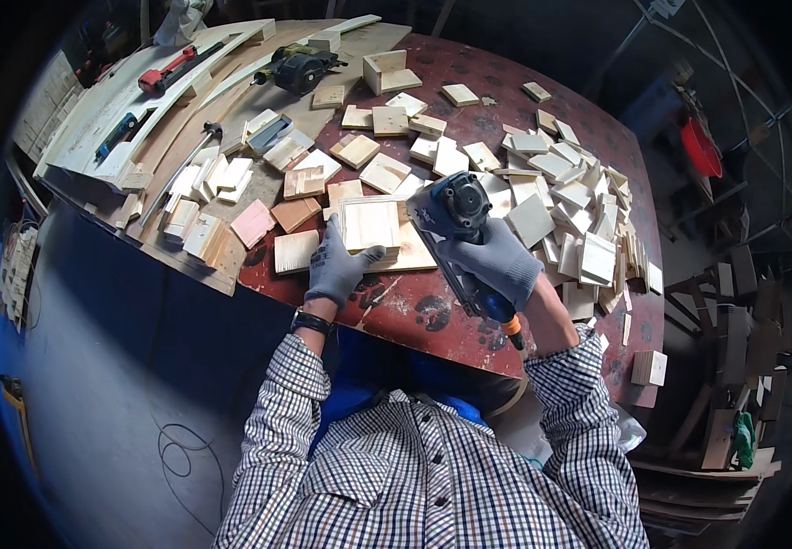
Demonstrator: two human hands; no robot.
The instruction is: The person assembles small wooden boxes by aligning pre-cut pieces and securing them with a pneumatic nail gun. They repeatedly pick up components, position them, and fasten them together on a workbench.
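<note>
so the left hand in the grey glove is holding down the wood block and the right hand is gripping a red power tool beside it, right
Not quite: the head view shows the power tool in the right hand is blue and black, not red. The gloved left hand does hold the wood block down beside it.

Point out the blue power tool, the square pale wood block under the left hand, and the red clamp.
Blue power tool (455, 206), head view, round motor housing.
Square pale wood block (370, 225), head view, top face.
Red clamp (165, 71), head view, red handle.

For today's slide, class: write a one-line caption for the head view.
Gloved left hand steadies a wooden block while the right hand grips a blue power tool on a red table.
</note>
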